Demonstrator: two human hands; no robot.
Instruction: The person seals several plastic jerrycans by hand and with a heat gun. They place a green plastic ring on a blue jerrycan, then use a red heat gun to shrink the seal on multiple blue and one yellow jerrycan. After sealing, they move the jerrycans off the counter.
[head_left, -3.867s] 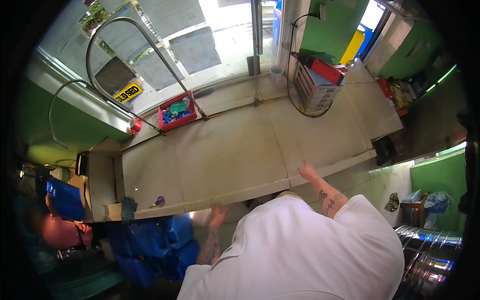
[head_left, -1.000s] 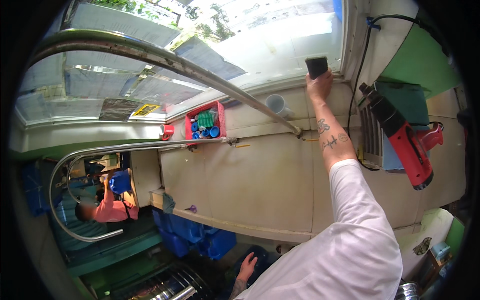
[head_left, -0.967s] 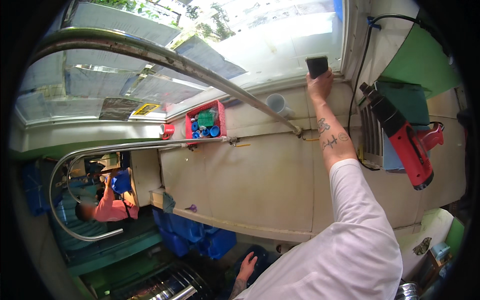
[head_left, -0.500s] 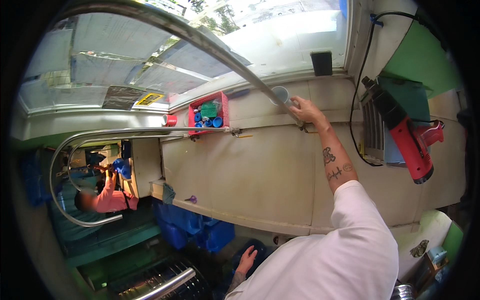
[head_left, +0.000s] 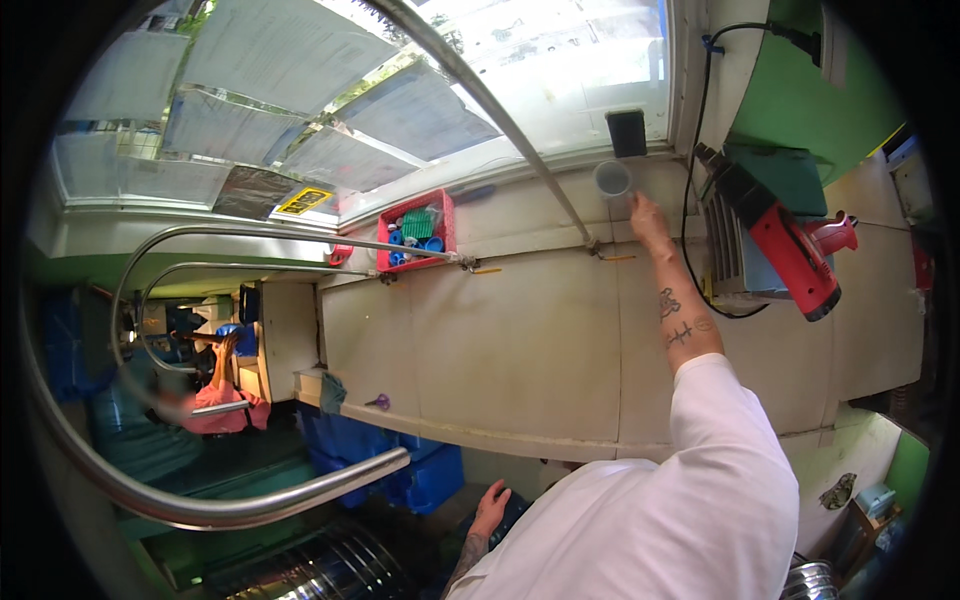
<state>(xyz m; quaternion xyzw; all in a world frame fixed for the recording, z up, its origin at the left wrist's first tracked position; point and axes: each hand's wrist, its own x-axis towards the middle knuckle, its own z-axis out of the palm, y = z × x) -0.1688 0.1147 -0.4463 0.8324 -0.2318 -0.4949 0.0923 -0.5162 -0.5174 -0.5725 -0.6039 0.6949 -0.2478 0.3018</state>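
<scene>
Our right hand (head_left: 645, 215) reaches to the upper middle of the frame, fingers at the side of a clear cup (head_left: 612, 181); we cannot tell whether they close round it or only touch it. That cup stands on the back edge of the pale counter (head_left: 520, 340), just below a small black box (head_left: 627, 132) on the window ledge and just right of a slanting metal bar (head_left: 500, 110). Our left hand (head_left: 490, 503) hangs at the lower middle of the frame, below the counter's front edge, fingers loosely open and holding nothing. A red basket (head_left: 415, 232) of small blue and green things sits at the counter's back, left of the cup. A red power tool (head_left: 785, 245) lies at the right, on top of a grey crate. Purple scissors (head_left: 378, 402) rest near the counter's lower left corner. Another person in a pink top (head_left: 215, 415) is at the left.
</scene>
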